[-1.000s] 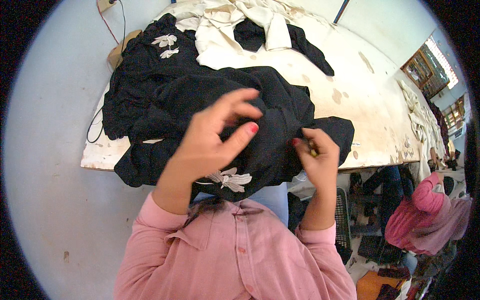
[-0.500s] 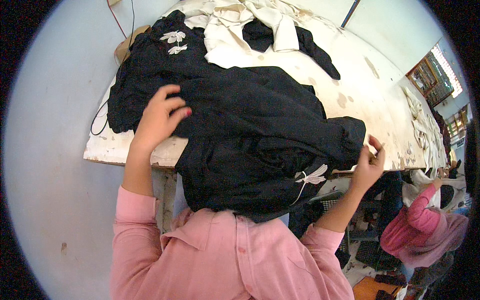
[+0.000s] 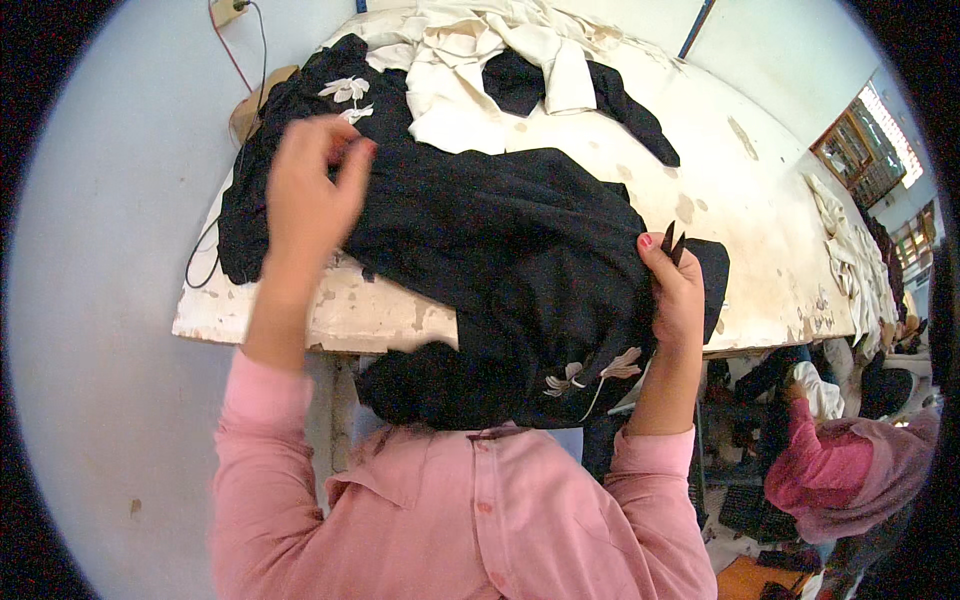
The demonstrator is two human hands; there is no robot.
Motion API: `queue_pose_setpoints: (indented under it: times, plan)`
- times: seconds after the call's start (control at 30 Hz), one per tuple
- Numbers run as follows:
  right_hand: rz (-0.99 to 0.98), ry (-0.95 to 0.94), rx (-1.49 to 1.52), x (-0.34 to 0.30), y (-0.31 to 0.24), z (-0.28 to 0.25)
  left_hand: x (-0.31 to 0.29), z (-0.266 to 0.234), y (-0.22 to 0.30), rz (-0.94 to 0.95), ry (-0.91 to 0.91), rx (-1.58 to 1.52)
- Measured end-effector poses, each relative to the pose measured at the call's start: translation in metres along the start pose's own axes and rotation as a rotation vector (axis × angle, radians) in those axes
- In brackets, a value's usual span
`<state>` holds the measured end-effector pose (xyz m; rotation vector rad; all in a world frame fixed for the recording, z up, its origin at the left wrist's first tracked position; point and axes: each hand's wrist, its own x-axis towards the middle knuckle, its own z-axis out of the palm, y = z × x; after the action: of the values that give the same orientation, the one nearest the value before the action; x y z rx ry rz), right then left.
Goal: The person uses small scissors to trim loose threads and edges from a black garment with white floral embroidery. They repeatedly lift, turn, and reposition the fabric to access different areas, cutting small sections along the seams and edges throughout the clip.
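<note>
A black garment (image 3: 500, 215) with white flower appliqués (image 3: 345, 90) lies across the table, its near part hanging over the front edge by my lap. Another white flower motif (image 3: 618, 365) shows on that near part. My right hand (image 3: 680, 295) is closed around small dark thread snips (image 3: 674, 243), their two pointed blades sticking up past the thumb. It rests against the garment's right side. My left hand (image 3: 315, 190), slightly blurred, is over the garment's left part just below the flowers, thumb apart from the curled fingers, and nothing shows in it.
Cream garments (image 3: 455, 85) are heaped at the table's far side beside a black sleeve (image 3: 635, 115). The worn white table (image 3: 760, 220) has a chipped front edge. A wall socket (image 3: 228, 12) with a cord is at the upper left. At the right, a person in pink (image 3: 825, 465) handles white cloth.
My left hand has moved up toward the flowers. My right hand has moved left onto the garment, and the snips now show in it. The near part of the garment has shifted and bunched up.
</note>
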<state>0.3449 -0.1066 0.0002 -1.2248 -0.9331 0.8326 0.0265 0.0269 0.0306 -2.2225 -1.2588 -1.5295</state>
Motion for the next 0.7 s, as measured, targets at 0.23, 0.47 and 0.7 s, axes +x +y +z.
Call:
queue_pose_setpoints:
  times: [0.23,0.47,0.7]
  plan:
    - [0.024,-0.084,0.300,-0.003,0.003,0.004,-0.053,0.038,0.077,-0.254,-0.970,-0.588]
    - [0.073,0.006,0.365,-0.005,0.006,0.005,-0.079,0.066,0.085,-0.432,-1.165,-1.261]
    - [0.201,-0.037,0.214,-0.008,0.013,0.008,-0.092,0.062,0.074,-0.945,-0.890,-1.805]
